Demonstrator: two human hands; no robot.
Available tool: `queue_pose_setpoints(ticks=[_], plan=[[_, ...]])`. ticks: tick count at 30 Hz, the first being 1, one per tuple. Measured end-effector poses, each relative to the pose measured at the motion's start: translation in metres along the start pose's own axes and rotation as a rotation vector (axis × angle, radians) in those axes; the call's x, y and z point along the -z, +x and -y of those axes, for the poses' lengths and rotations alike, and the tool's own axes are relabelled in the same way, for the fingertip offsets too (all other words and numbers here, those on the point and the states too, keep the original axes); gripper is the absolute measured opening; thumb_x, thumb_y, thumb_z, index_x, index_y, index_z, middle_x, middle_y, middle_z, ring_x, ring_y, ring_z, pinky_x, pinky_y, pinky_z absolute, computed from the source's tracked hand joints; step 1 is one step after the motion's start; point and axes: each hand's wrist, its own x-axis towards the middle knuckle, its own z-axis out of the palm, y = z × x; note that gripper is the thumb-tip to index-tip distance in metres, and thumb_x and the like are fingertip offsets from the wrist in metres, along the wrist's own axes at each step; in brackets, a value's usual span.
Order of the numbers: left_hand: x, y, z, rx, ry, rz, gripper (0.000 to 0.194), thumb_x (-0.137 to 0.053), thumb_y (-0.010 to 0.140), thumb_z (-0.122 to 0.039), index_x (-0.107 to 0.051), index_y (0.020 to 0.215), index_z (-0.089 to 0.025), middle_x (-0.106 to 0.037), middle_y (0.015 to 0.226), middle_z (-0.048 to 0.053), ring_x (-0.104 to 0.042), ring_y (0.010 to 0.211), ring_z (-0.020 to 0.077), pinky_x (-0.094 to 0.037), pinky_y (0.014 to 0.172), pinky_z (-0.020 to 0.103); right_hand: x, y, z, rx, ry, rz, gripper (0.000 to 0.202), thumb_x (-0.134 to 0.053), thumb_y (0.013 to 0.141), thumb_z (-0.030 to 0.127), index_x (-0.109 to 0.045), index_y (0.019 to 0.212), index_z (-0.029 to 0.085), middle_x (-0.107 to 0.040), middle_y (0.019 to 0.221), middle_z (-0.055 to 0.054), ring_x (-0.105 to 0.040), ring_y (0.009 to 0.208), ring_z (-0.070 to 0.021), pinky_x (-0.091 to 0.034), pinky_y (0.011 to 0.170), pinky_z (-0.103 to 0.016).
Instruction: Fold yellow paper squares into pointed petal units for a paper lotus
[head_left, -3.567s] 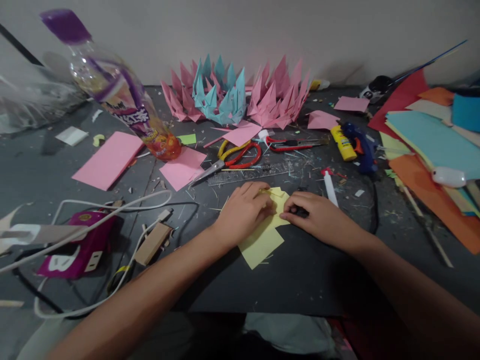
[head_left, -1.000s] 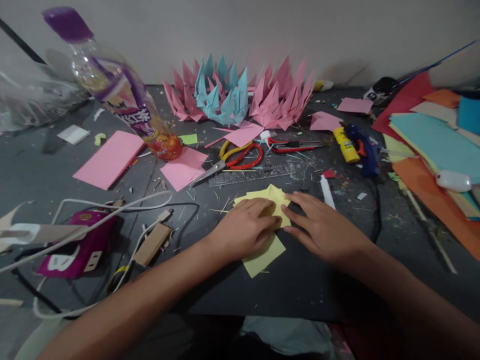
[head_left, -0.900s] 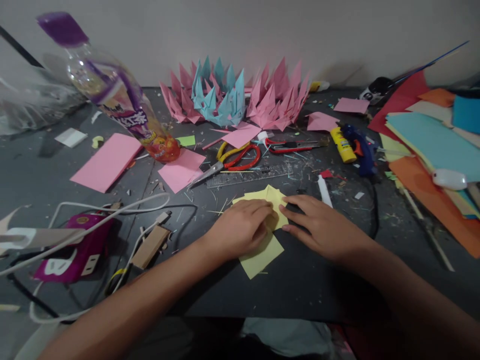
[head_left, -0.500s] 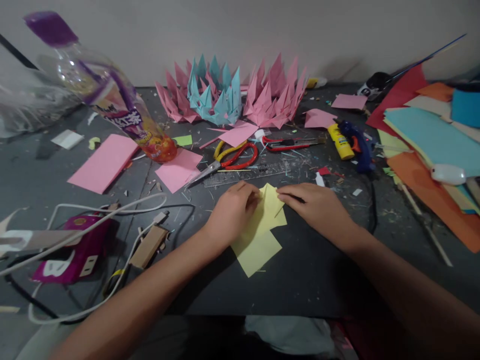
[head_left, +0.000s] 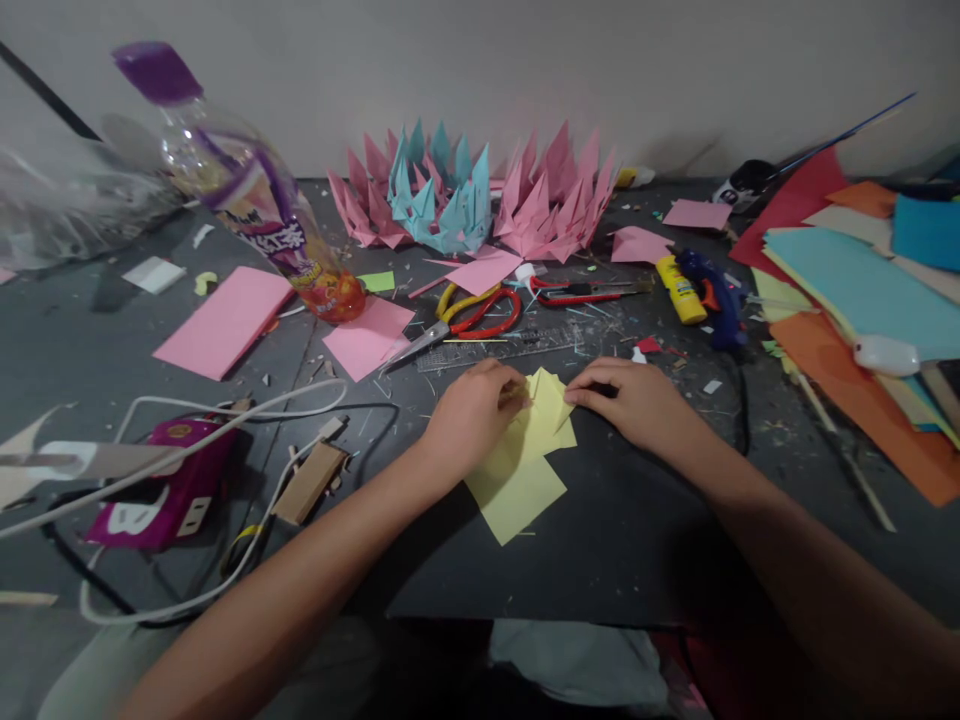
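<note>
A partly folded piece of yellow paper [head_left: 546, 408] lies between my hands, its folded point facing away from me. My left hand [head_left: 476, 415] grips its left edge, fingers curled and partly covering it. With thumb and forefinger, my right hand [head_left: 626, 398] pinches the right edge near the top. A flat yellow sheet [head_left: 517, 498] rests on the dark table just below. Beyond my hands lie a clear ruler [head_left: 510, 347], scissors [head_left: 457, 325] with red and yellow handles, and a red cutter [head_left: 585, 291].
Pink and blue folded-paper crowns [head_left: 442, 200] stand along the wall. At left are a tilted drink bottle [head_left: 277, 225], pink paper [head_left: 225, 322] and a purple power strip [head_left: 161, 480] with cables. A glue stick [head_left: 681, 290], blue glue gun [head_left: 716, 300] and coloured sheets [head_left: 862, 280] lie at right.
The camera view has shifted slightly, so the table things appear further right at the left side. Both hands stay on the folded yellow paper, with small finger movements at its top.
</note>
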Motion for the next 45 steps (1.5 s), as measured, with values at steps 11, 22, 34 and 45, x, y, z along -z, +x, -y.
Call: queue_pose_setpoints(ticks=[11, 22, 34, 45], plan=[[0.003, -0.002, -0.013, 0.129, -0.050, 0.075, 0.012, -0.065, 0.072, -0.012, -0.064, 0.083, -0.018, -0.068, 0.085, 0.002, -0.059, 0.087, 0.0206, -0.044, 0.082, 0.038, -0.006, -0.002, -0.001, -0.120, 0.232, 0.019, 0.018, -0.064, 0.069, 0.026, -0.066, 0.085, 0.019, -0.065, 0.080, -0.004, -0.060, 0.068, -0.0162, -0.050, 0.061, -0.029], [0.002, -0.003, 0.006, -0.246, -0.051, 0.070, 0.021, -0.051, 0.076, -0.002, -0.064, 0.088, -0.013, -0.067, 0.085, 0.004, -0.061, 0.073, 0.0124, -0.047, 0.069, 0.023, 0.004, -0.006, -0.011, 0.281, -0.058, 0.099, 0.015, -0.050, 0.084, 0.023, -0.064, 0.080, 0.019, -0.063, 0.077, -0.004, -0.057, 0.067, -0.0144, -0.046, 0.062, -0.026], [0.004, -0.008, -0.004, -0.572, 0.520, 0.125, 0.017, -0.051, 0.086, -0.010, -0.061, 0.099, -0.011, -0.065, 0.092, 0.007, -0.062, 0.086, 0.0183, -0.049, 0.075, 0.029, -0.001, -0.017, -0.010, 0.578, -0.419, 0.037, 0.028, -0.040, 0.087, 0.009, -0.063, 0.101, 0.016, -0.067, 0.091, -0.009, -0.063, 0.085, -0.0188, -0.052, 0.075, -0.031], [0.010, -0.011, 0.000, -0.585, 0.491, 0.175, 0.014, -0.052, 0.088, -0.016, -0.063, 0.097, -0.015, -0.065, 0.098, 0.005, -0.060, 0.089, 0.0161, -0.049, 0.077, 0.027, -0.009, -0.040, 0.012, 0.432, -0.471, 0.088, 0.034, -0.038, 0.087, 0.012, -0.058, 0.115, 0.013, -0.062, 0.103, -0.015, -0.060, 0.093, -0.0245, -0.051, 0.081, -0.041]])
